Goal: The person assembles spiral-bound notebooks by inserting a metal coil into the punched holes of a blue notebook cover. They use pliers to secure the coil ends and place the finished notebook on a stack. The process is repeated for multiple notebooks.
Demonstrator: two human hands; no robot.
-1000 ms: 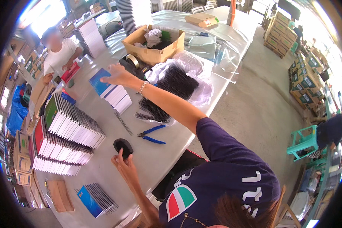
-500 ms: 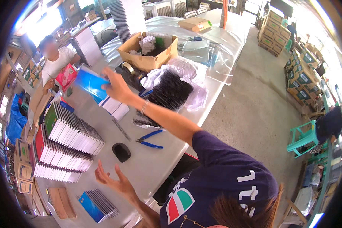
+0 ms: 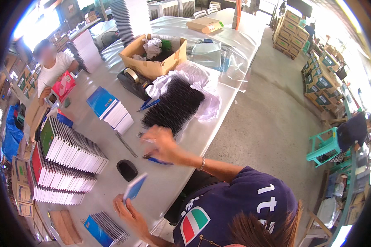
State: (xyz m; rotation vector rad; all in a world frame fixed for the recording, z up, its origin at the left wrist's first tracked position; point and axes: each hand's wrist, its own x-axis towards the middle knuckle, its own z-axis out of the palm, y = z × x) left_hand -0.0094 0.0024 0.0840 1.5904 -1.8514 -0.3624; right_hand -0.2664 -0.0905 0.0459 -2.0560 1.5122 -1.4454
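Observation:
My left hand grips a thin blue-covered notebook, tilted up on edge above the grey table. Smeared by motion, my right hand is at the near edge of a heap of black spiral binding coils. Under it, blue-handled pliers are partly covered. A single loose coil lies left of the right hand. Between the hands sits a black, rounded object. Farther off is a stack of blue-covered books with white page edges. A small pile of coil-bound blue notebooks lies near my left forearm.
Tall rows of spiral-bound notebooks stand at left. A cardboard box and a tape dispenser are beyond the coils. Across the table, a person holds a red book. A green stool stands at right.
My right hand has come back from the far blue stack toward the coils and pliers. The blue notebook it held is now in my left hand, which was open before.

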